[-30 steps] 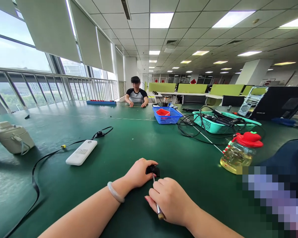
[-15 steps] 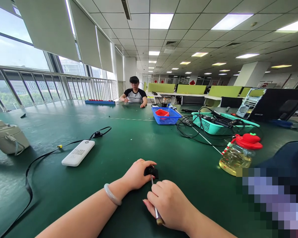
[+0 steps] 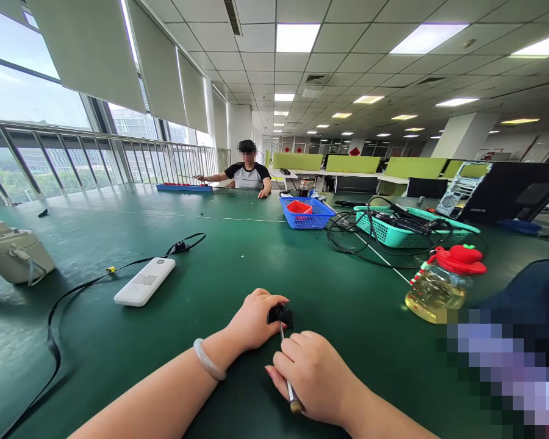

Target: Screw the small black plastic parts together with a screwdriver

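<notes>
My left hand [image 3: 256, 320] is closed on a small black part [image 3: 281, 315], steadying it on the green table between thumb and fingers. What kind of part it is I cannot make out. In my right hand [image 3: 313, 378] is a thin metal screwdriver [image 3: 291, 390], gripped in closed fingers and slanting forward. Its shaft reaches the near side of the black part; the exact point of contact is too small to see. The handle end sticks out below my right palm.
A white power bank [image 3: 145, 281] and black strap lie left, with a beige bottle [image 3: 16, 253] beyond. To the right stand a red-lidded jar [image 3: 439, 292], a teal basket [image 3: 377, 233] with cables and a blue basket [image 3: 306, 219]. A person [image 3: 247, 174] sits across the table.
Both my hands hold nearly the same pose on the black part and screwdriver. Across the table, the person has stretched one arm toward the blue tray of red pieces.
</notes>
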Action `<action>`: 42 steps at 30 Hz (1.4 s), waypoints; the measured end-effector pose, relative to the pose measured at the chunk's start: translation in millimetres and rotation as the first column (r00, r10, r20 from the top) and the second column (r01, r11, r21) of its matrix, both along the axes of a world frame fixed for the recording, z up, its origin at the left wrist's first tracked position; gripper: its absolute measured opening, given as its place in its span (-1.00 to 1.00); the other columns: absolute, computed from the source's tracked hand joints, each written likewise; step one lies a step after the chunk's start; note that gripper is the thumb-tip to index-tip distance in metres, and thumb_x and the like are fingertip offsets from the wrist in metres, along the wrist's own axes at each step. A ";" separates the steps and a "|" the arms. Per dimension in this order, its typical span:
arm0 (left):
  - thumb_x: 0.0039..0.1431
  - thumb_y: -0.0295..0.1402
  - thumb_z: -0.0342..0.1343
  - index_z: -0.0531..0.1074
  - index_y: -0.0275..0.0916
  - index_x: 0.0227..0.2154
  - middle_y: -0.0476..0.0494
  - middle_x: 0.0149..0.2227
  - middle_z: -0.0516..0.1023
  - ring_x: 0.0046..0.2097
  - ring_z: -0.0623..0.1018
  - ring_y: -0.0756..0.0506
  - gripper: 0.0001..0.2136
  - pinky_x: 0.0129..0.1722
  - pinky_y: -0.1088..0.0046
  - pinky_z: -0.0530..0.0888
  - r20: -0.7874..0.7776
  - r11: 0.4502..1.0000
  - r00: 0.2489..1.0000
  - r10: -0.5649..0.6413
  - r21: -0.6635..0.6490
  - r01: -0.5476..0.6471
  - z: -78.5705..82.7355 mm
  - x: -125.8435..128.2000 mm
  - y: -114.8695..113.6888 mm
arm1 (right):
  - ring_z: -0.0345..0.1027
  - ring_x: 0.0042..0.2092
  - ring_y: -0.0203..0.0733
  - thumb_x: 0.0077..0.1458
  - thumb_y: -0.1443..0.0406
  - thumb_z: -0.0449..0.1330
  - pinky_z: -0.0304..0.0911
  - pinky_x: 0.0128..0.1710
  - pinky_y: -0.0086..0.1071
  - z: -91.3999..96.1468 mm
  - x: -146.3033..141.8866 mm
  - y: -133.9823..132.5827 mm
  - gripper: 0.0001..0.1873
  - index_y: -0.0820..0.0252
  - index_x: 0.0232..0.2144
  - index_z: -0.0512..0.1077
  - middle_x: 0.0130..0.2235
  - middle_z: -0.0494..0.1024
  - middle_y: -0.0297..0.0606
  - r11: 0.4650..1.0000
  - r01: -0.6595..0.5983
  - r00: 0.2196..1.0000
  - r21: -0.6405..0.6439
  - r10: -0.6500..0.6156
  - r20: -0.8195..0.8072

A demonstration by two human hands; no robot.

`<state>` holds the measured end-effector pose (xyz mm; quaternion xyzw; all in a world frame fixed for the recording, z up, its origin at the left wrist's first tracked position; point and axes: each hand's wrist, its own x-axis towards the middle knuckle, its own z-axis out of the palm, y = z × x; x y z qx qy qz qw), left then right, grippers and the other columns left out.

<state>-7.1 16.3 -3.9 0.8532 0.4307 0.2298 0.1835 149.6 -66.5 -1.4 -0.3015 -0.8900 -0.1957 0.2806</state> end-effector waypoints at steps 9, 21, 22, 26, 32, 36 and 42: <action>-0.09 -0.36 0.32 0.52 -0.14 -0.17 -0.06 -0.10 0.58 0.05 0.38 -0.22 -0.66 0.10 0.19 0.33 0.023 0.996 0.998 0.057 0.070 -0.059 -3.4 -0.2 1.6 | 0.07 -0.52 -0.26 0.16 0.34 0.06 -0.18 -0.48 -0.31 1.5 0.1 -0.1 -0.70 0.16 -0.62 0.26 -0.59 0.30 -0.35 1.000 0.012 1.000 0.011 -0.012 -0.019; -0.08 -0.35 0.29 0.54 -0.13 -0.25 -0.06 -0.12 0.58 0.04 0.39 -0.22 -0.74 0.09 0.19 0.33 0.033 0.996 0.999 0.040 0.076 -0.042 -7.7 -1.0 4.9 | 0.06 -0.53 -0.27 0.18 0.34 0.04 -0.19 -0.49 -0.32 1.5 0.8 1.2 -0.69 0.17 -0.62 0.25 -0.59 0.30 -0.35 1.000 0.016 0.999 0.008 -0.016 -0.040; -0.08 -0.35 0.29 0.54 -0.13 -0.25 -0.06 -0.12 0.58 0.04 0.39 -0.21 -0.75 0.09 0.19 0.33 0.035 0.996 0.999 0.041 0.072 -0.043 -7.4 -1.0 4.7 | 0.07 -0.53 -0.27 0.18 0.34 0.03 -0.19 -0.49 -0.32 1.0 0.5 1.3 -0.69 0.17 -0.62 0.25 -0.59 0.30 -0.35 1.000 0.018 0.999 0.003 -0.018 -0.039; -0.07 -0.36 0.29 0.52 -0.13 -0.24 -0.06 -0.13 0.58 0.04 0.39 -0.22 -0.74 0.09 0.19 0.32 0.029 0.997 0.999 0.039 0.064 -0.041 -5.6 -0.5 3.5 | 0.08 -0.53 -0.28 0.19 0.34 0.03 -0.17 -0.49 -0.32 0.0 0.7 2.2 -0.68 0.17 -0.62 0.25 -0.59 0.31 -0.35 1.000 0.013 0.999 -0.007 -0.014 -0.041; -0.04 -0.33 0.26 0.51 -0.14 -0.23 -0.07 -0.15 0.58 0.05 0.39 -0.23 -0.75 0.09 0.16 0.32 0.003 0.998 0.999 0.038 0.052 -0.038 -3.7 -0.3 2.4 | 0.09 -0.54 -0.30 0.19 0.34 0.01 -0.14 -0.49 -0.34 3.3 8.6 8.6 -0.66 0.18 -0.63 0.28 -0.60 0.29 -0.35 0.999 -0.025 0.997 0.020 0.027 -0.067; -0.03 -0.31 0.25 0.49 -0.16 -0.19 -0.10 -0.11 0.57 0.07 0.37 -0.26 -0.71 0.10 0.15 0.32 -0.024 0.998 0.999 0.048 0.051 -0.047 -5.0 0.0 3.8 | 0.07 -0.54 -0.31 0.18 0.36 0.02 -0.10 -0.50 -0.35 7.5 15.7 12.9 -0.67 0.18 -0.63 0.29 -0.60 0.26 -0.36 0.998 -0.061 0.991 0.028 0.064 -0.121; -0.04 -0.19 0.28 0.47 -0.22 -0.21 -0.17 -0.13 0.55 0.05 0.39 -0.28 -0.67 0.06 0.16 0.36 -0.061 0.997 0.995 0.074 0.038 -0.072 -5.9 0.5 5.3 | 0.05 -0.55 -0.34 0.21 0.33 0.00 -0.02 -0.51 -0.40 9.0 32.4 22.4 -0.64 0.17 -0.64 0.26 -0.60 0.20 -0.38 0.969 -0.098 0.897 -0.228 -0.013 -0.441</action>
